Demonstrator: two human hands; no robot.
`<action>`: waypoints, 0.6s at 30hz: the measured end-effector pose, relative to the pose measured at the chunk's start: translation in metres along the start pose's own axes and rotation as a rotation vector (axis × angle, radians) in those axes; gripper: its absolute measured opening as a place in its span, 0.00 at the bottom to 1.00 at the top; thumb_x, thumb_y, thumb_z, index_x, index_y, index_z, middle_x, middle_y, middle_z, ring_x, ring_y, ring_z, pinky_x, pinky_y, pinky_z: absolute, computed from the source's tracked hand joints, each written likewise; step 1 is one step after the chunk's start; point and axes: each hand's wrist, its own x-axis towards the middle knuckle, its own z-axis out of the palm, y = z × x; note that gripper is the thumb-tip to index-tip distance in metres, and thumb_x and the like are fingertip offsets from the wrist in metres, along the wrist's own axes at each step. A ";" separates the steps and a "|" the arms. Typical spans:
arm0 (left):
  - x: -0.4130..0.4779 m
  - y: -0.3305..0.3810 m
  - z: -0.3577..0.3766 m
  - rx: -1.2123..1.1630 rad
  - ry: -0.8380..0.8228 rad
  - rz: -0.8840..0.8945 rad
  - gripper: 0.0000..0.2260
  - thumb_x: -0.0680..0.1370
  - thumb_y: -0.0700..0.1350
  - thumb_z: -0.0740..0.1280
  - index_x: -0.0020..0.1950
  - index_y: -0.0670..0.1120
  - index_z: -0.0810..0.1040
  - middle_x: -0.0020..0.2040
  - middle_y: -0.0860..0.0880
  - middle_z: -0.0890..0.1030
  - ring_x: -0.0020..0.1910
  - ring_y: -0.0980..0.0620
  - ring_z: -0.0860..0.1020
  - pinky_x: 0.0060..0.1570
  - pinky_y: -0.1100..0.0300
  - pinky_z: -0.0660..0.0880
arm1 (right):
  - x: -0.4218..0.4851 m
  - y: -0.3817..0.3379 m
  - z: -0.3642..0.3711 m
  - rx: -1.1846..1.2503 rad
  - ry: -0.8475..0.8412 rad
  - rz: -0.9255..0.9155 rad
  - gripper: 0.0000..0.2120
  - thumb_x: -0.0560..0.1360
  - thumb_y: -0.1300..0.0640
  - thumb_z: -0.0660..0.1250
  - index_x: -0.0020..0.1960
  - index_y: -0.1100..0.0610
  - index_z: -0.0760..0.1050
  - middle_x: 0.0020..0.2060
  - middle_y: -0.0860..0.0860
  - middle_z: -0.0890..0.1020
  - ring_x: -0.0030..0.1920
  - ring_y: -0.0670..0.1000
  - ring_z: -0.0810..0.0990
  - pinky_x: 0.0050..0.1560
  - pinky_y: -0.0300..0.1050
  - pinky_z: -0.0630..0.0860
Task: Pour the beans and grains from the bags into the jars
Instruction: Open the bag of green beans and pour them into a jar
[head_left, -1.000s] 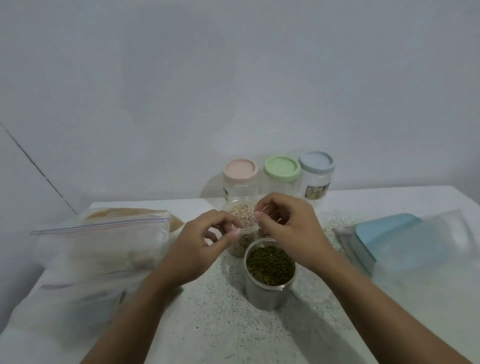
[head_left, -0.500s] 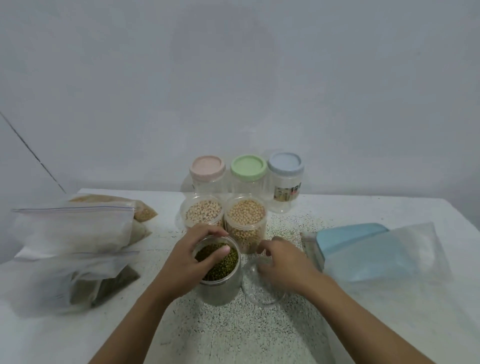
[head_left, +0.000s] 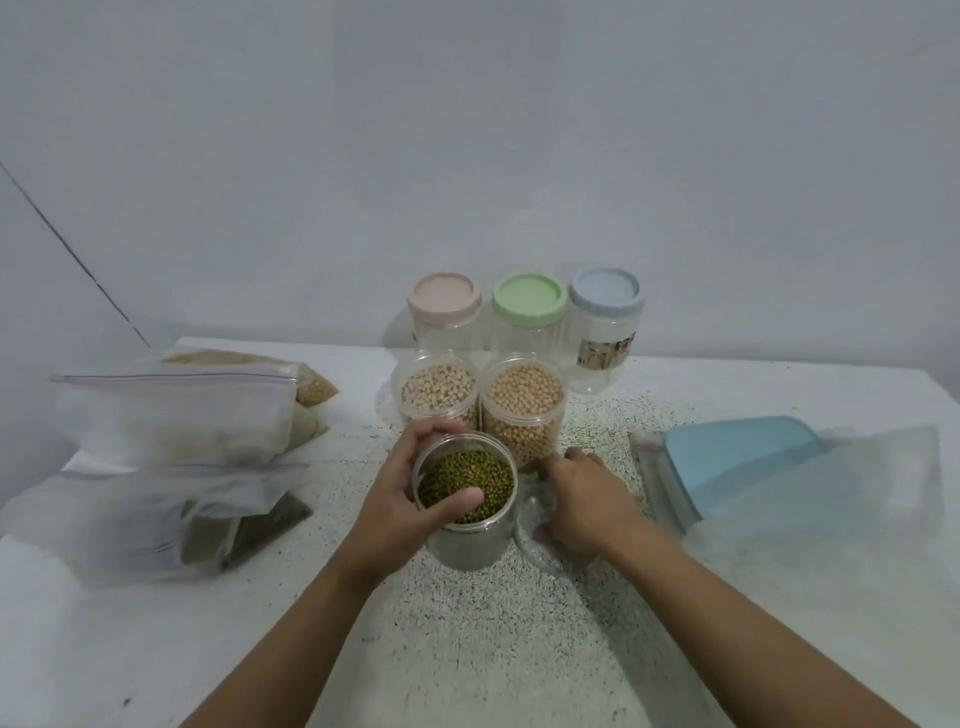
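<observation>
Head view: left hand (head_left: 395, 504) now grips the full bean jar (head_left: 470, 540), right hand (head_left: 587, 499) has clasped a lid (head_left: 545, 558); capping looks next.

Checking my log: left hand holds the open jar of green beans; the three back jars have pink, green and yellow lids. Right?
Nearly. The head view shows a blue lid, not yellow, beside the pink lid and green lid. The left hand does hold the open jar of green beans.
</observation>
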 end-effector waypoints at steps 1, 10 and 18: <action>-0.002 -0.003 0.000 -0.010 -0.005 0.006 0.32 0.69 0.48 0.78 0.70 0.48 0.70 0.65 0.49 0.79 0.64 0.47 0.79 0.59 0.53 0.80 | 0.000 -0.001 -0.002 0.003 -0.008 0.012 0.36 0.67 0.45 0.81 0.71 0.50 0.71 0.64 0.53 0.75 0.66 0.55 0.71 0.64 0.54 0.76; 0.004 -0.032 -0.005 0.040 -0.126 0.048 0.46 0.64 0.45 0.83 0.76 0.52 0.62 0.70 0.50 0.75 0.71 0.47 0.74 0.67 0.55 0.74 | -0.027 -0.008 -0.024 0.237 0.256 0.006 0.09 0.77 0.53 0.68 0.42 0.49 0.69 0.37 0.45 0.77 0.38 0.46 0.76 0.33 0.41 0.70; 0.003 -0.048 0.001 0.073 -0.082 0.051 0.44 0.62 0.47 0.83 0.74 0.50 0.66 0.68 0.53 0.78 0.69 0.51 0.76 0.64 0.62 0.74 | -0.046 -0.049 -0.031 0.426 0.400 -0.290 0.05 0.84 0.46 0.59 0.54 0.42 0.62 0.51 0.45 0.73 0.47 0.44 0.71 0.49 0.42 0.71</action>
